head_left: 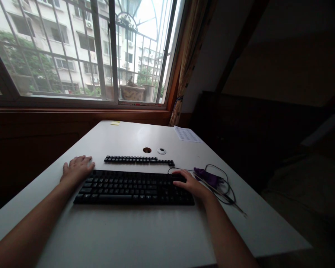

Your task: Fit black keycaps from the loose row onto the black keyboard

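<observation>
A black keyboard point(123, 187) lies on the white desk in front of me. My left hand point(77, 166) rests flat on the desk by its upper left corner, fingers spread, holding nothing. My right hand point(188, 183) is over the keyboard's right end, thumb and fingers apart; the dark area between them is hard to make out. Behind the keyboard, black keycaps point(131, 159) stand in a long line, with a shorter line joined at the right. Along the keyboard's upper edge, the surface looks dark with few details visible.
Right of my right hand lie a purple cloth pouch point(206, 176), thin sticks point(226, 197) and a looped black cable point(234, 191). Further back are a round desk hole point(147, 150), its white cover point(161, 151), printed paper point(187, 134) and a yellow note point(115, 123). A barred window lies beyond.
</observation>
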Demonstrator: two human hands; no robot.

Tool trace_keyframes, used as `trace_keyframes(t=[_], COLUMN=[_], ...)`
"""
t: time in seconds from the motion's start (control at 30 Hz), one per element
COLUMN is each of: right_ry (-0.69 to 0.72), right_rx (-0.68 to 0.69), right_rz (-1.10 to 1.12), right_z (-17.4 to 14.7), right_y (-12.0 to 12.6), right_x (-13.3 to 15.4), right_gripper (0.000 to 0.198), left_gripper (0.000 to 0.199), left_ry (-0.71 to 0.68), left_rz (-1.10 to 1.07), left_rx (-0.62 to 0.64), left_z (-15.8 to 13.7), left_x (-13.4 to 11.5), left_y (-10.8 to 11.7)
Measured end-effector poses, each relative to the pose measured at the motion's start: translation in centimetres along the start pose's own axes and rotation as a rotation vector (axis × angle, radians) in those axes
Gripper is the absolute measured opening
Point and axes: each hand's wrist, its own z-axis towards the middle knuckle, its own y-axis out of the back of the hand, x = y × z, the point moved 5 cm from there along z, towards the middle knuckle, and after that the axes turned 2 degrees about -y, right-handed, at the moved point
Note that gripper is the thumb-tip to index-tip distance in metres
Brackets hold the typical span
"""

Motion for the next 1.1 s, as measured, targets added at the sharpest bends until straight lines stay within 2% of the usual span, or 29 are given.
trace_keyframes(t=[0.43, 0.6, 0.77, 0.9, 1.1], right_ry=[0.002, -0.006, 0.009, 0.008, 0.012], right_rx=[-0.007, -0.017, -0.033, -0.019, -0.028], right_rz=[0.085, 0.102, 0.118, 0.091, 0.095], right_z=[0.1, 0.2, 0.2, 0.1, 0.3], right_y=[0.0, -0.1, 0.0, 0.0, 0.0], right_x=[-0.4, -0.9, -0.9, -0.8, -1.0], right_gripper=[0.05, 0.058, 0.052, 0.057, 0.052], left_gripper=[0.065, 0.063, 0.061, 0.059, 0.059], left_ry=[0.003, 0.0, -0.004, -0.008, 0.004], left_rz=[0.0, 0.007, 0.004, -0.003, 0.023], left_rx=[-0.008, -0.005, -0.037, -0.056, -0.046], left_z=[-0.3, -0.4, -0.7, -0.8, -0.7], left_x=[-0.4, -0.7, -0.9, -1.0, -1.2], left_y=[0.4, 0.7, 1.0, 1.1, 1.2])
